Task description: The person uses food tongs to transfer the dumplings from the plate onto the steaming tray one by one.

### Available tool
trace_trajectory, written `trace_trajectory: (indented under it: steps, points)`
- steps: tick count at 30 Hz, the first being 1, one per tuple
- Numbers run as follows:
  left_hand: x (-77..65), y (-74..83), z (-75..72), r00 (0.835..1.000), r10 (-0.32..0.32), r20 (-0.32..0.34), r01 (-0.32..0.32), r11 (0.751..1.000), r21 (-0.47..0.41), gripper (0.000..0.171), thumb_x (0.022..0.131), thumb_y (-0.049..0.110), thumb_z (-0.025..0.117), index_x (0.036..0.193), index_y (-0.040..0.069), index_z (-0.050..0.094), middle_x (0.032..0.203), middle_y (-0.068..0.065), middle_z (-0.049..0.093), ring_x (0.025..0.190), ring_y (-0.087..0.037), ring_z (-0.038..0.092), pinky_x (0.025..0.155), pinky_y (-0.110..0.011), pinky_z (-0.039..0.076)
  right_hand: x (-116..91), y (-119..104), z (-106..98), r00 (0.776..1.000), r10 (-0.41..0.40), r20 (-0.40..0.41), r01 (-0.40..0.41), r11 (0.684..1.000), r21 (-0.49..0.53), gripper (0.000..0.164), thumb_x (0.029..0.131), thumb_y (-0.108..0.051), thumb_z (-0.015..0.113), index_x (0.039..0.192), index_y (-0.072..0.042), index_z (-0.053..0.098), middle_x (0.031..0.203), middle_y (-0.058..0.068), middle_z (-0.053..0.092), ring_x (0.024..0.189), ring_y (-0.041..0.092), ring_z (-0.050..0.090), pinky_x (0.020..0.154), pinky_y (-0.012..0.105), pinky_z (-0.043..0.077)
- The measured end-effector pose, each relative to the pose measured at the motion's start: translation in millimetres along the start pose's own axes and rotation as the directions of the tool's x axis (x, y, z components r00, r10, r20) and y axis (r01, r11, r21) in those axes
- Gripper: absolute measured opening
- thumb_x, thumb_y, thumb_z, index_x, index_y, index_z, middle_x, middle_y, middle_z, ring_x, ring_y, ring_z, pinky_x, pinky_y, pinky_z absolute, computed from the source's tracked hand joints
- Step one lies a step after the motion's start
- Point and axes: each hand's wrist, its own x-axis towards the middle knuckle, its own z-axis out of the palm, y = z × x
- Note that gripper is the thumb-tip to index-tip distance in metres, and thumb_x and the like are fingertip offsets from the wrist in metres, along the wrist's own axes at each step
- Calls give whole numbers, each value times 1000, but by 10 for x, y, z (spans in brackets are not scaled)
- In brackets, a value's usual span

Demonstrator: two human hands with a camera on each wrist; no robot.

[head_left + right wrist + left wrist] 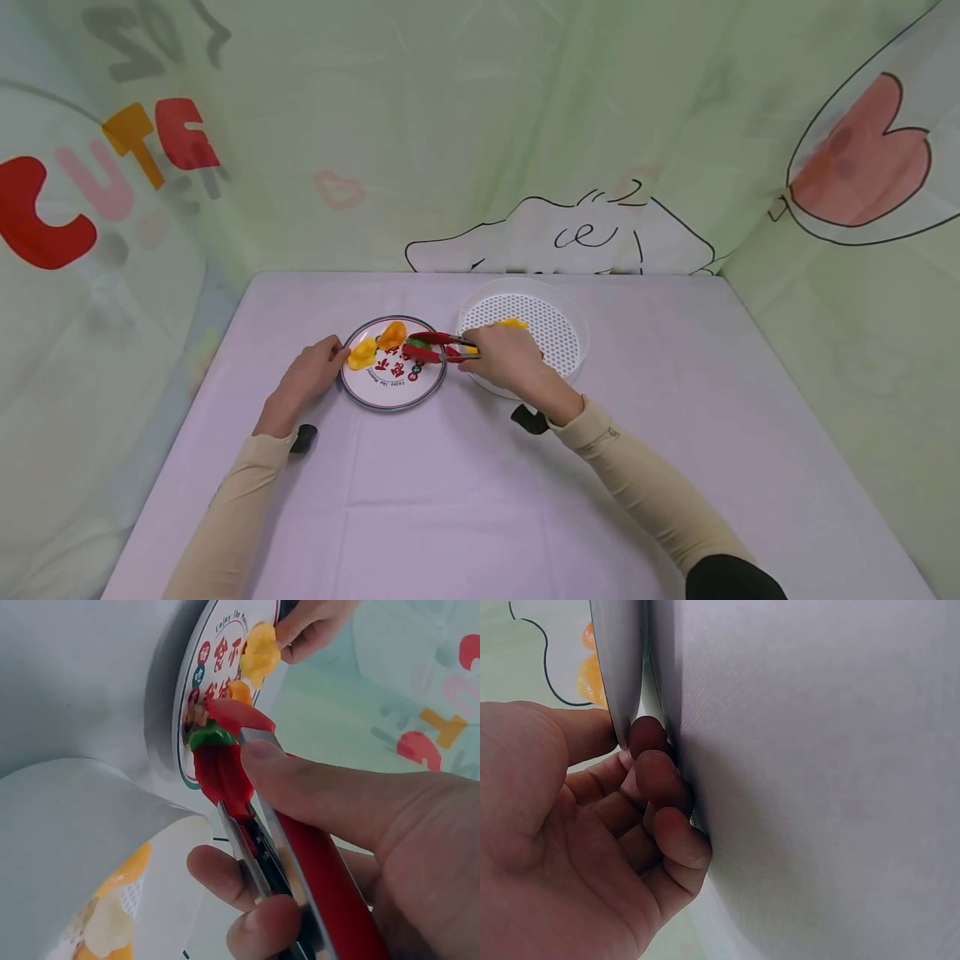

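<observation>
My left hand (313, 371) pinches the left rim of a round white plate (386, 398) with a dark edge and red lettering; the thumb lies on top, fingertips underneath in the left wrist view. A yellow piece (362, 353) and an orange piece (392, 336) lie on the plate. My right hand (504, 354) grips red-and-metal tongs (300, 847). Their red tips are over the plate's right side, around a small green piece (212, 736). Beside it shows a brownish-pink bit (196, 716); whether it belongs to the green piece I cannot tell.
A white round basket (558, 333) with a perforated bottom stands right of the plate, partly under my right hand. It holds yellow pieces (512, 323) and a pale piece (109, 926). A pale cloth (435, 517) covers the table; printed curtains (480, 125) hang behind it.
</observation>
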Motion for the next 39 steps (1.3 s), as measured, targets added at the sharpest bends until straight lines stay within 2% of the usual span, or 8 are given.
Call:
trace_trajectory:
  steps: [9, 18, 24, 30, 39]
  points:
    - [0, -5, -2, 1000, 0, -2, 0, 1000, 1, 28, 97, 33, 43, 100, 6, 48, 73, -6, 48, 66, -19, 46, 55, -27, 34, -40, 49, 49, 999, 0, -54, 2, 1000, 21, 34, 78, -41, 70, 108, -25, 66, 85, -9, 66, 68, 11, 52, 53, 23, 40]
    - [17, 1, 6, 1000, -14, 8, 14, 1000, 12, 29, 97, 35, 42, 102, 6, 48, 75, -7, 47, 68, -20, 46, 56, -27, 35, -168, 101, -76, 998, 27, -57, -22, 996, 86, 41, 78, -39, 70, 116, -24, 63, 96, -6, 67, 77, 13, 54, 55, 26, 42]
    - [23, 9, 7, 1000, -22, 17, 22, 1000, 14, 30, 97, 35, 42, 103, 6, 48, 75, -7, 47, 69, -20, 47, 57, -27, 35, -262, 167, -146, 997, 23, -73, -16, 994, 104, 44, 78, -44, 69, 117, -25, 62, 100, -6, 66, 81, 12, 55, 56, 25, 41]
    - [32, 2, 15, 1000, -27, 17, 26, 999, 19, 29, 97, 35, 41, 102, 7, 47, 75, -7, 47, 69, -20, 47, 57, -28, 35, -355, 242, -201, 994, 2, -109, 13, 990, 137, 43, 77, -43, 70, 116, -25, 63, 96, -6, 67, 76, 12, 55, 55, 25, 40]
    - [38, -15, 23, 1000, -6, 10, 6, 1000, 10, 29, 97, 34, 42, 102, 7, 48, 75, -6, 49, 67, -19, 47, 57, -27, 35, -434, 399, -245, 991, 51, -124, -30, 986, 167, 48, 77, -45, 70, 118, -22, 62, 94, -2, 67, 71, 15, 53, 55, 27, 39]
